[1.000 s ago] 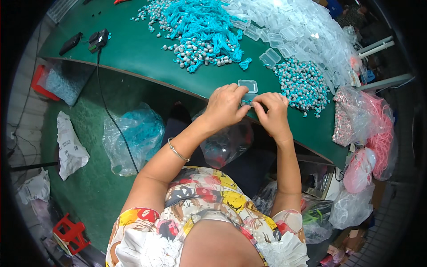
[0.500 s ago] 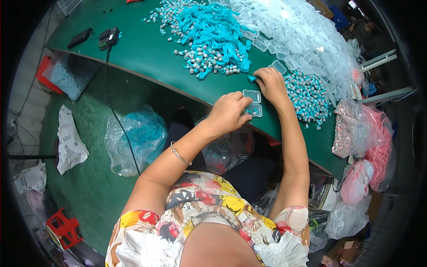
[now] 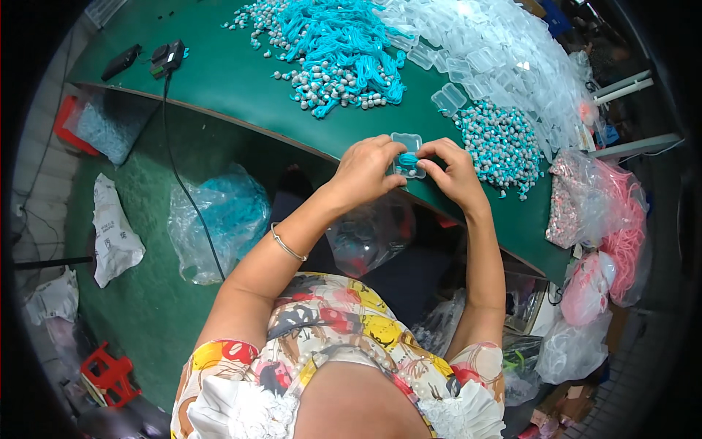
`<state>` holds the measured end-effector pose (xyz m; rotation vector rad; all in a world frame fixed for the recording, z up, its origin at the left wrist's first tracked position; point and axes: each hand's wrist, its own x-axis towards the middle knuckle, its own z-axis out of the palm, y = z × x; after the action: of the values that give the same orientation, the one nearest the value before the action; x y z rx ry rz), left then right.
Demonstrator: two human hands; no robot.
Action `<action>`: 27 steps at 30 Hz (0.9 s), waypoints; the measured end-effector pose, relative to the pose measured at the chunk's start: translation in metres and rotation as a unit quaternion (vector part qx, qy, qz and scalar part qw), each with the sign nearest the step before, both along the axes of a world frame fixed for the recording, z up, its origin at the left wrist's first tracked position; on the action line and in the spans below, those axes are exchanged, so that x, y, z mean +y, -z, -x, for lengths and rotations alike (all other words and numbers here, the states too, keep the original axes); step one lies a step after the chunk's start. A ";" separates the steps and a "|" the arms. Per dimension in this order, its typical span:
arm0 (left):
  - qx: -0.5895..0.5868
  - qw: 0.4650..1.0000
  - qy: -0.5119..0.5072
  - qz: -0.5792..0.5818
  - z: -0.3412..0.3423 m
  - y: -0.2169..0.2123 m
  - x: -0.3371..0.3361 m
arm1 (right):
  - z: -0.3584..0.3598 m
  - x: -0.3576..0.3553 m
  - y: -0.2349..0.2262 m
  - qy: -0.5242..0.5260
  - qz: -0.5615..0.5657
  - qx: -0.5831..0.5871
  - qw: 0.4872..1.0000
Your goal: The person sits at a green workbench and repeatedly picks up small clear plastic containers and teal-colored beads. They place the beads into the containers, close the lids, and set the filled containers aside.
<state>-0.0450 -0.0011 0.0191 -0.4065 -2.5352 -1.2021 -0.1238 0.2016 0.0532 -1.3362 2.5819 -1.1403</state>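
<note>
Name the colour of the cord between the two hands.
The cord is turquoise blue, seen best in the head view.

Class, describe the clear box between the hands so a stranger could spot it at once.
Start at the green table and follow its near edge to the left hand and right hand, close together. Between them is a small clear plastic box with its lid open. Unlike the heaped clear boxes farther back, it has turquoise cord showing in it.
</note>
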 end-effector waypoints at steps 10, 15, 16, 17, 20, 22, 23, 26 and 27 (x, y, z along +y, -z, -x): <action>0.018 1.000 0.000 -0.007 -0.001 0.002 0.000 | -0.018 -0.008 0.014 0.039 0.007 0.145 0.989; 0.022 1.000 0.000 -0.003 -0.002 0.002 0.000 | -0.021 -0.010 0.006 0.006 -0.044 0.261 0.964; 0.023 1.000 0.001 -0.004 -0.003 0.002 0.000 | -0.023 -0.009 0.003 0.008 -0.045 0.255 0.966; 0.025 1.000 0.002 -0.004 -0.004 0.003 -0.001 | -0.025 -0.009 0.001 0.010 -0.047 0.249 0.967; 0.044 0.999 0.002 -0.007 -0.004 0.003 -0.001 | -0.018 -0.005 -0.001 0.034 -0.002 0.194 0.980; 0.036 0.999 0.000 -0.003 -0.004 0.001 0.000 | -0.008 -0.006 -0.001 0.057 0.015 0.154 0.986; 0.032 0.999 -0.002 0.000 -0.004 0.000 0.000 | 0.000 -0.010 -0.001 0.067 0.009 0.140 0.988; 0.014 1.000 0.008 0.001 -0.004 -0.002 -0.001 | 0.012 -0.016 0.004 0.076 -0.016 0.073 0.994; 0.019 1.000 0.006 -0.001 -0.004 0.000 -0.001 | 0.013 -0.016 0.005 0.075 -0.024 0.026 0.997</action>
<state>-0.0412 -0.0024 0.0192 -0.4398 -2.5040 -1.1890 -0.1367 0.1856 0.0487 -1.1967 2.7679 -1.0685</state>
